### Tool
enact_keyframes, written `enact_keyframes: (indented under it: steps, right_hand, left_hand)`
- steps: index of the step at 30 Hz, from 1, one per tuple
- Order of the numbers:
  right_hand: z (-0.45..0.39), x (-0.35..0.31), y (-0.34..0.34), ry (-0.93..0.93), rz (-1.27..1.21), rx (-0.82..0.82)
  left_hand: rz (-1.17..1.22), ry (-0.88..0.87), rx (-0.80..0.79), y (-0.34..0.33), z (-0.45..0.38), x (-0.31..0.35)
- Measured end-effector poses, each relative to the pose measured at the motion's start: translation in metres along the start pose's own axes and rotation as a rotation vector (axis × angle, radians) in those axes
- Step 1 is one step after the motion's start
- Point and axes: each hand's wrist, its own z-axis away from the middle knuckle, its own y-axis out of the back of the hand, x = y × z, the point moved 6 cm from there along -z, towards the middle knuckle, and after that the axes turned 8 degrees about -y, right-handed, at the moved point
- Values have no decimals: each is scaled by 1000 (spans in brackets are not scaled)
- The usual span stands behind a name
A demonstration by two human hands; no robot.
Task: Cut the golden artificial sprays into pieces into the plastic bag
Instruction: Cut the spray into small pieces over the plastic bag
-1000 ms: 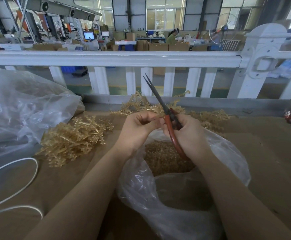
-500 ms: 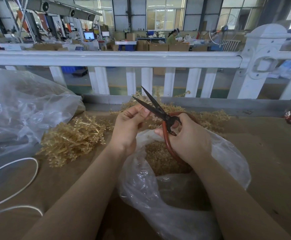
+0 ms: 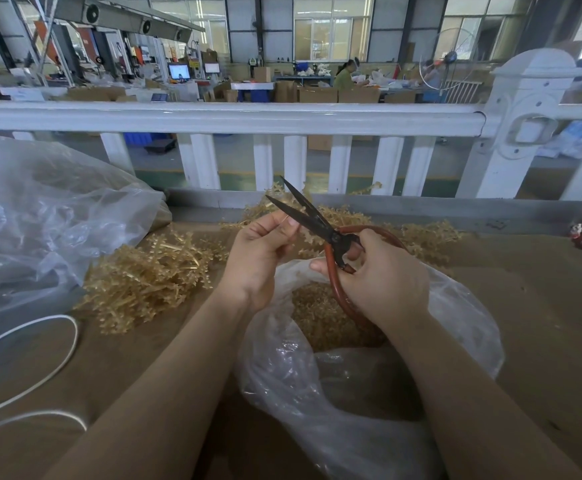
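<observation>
One clear plastic bag (image 3: 369, 393) nearest, mouth open, gold cut pieces (image 3: 320, 317) inside. Above it two hands. Left hand (image 3: 258, 261) at 11 o'clock of bag, fingers (image 3: 282, 230) pinching thin sprig, too small to make out. Right hand (image 3: 383, 282) at 1 o'clock, fingers curled round red handles of one pair of scissors (image 3: 317, 223), blades parted. Two heaps of golden sprays on brown surface (image 3: 542, 323): one (image 3: 151, 275) at 9 o'clock, one (image 3: 417, 237) behind hands. Second large bag (image 3: 47, 216) far left; white cord (image 3: 57, 358) loops beside it. White railing (image 3: 234, 116) blocks far edge.
</observation>
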Motion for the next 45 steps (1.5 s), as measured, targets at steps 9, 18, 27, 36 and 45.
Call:
enact_keyframes:
  steps: [9, 18, 27, 36, 45]
  right_hand:
    - [2, -1, 2, 13, 3, 23]
    - [1, 0, 1, 22, -9, 19]
    - [0, 5, -5, -89, -241, -15]
    - [-5, 6, -12, -194, -589, -148]
    - [-3, 2, -9, -159, -592, -187]
  left_hand:
    - [-21, -10, -11, 0, -1, 1]
    - [-49, -7, 12, 1, -1, 1]
    - [25, 119, 99, 3, 0, -8]
    - [-161, 163, -10, -7, 4, -14]
    - [-57, 151, 63, -1, 4, -11]
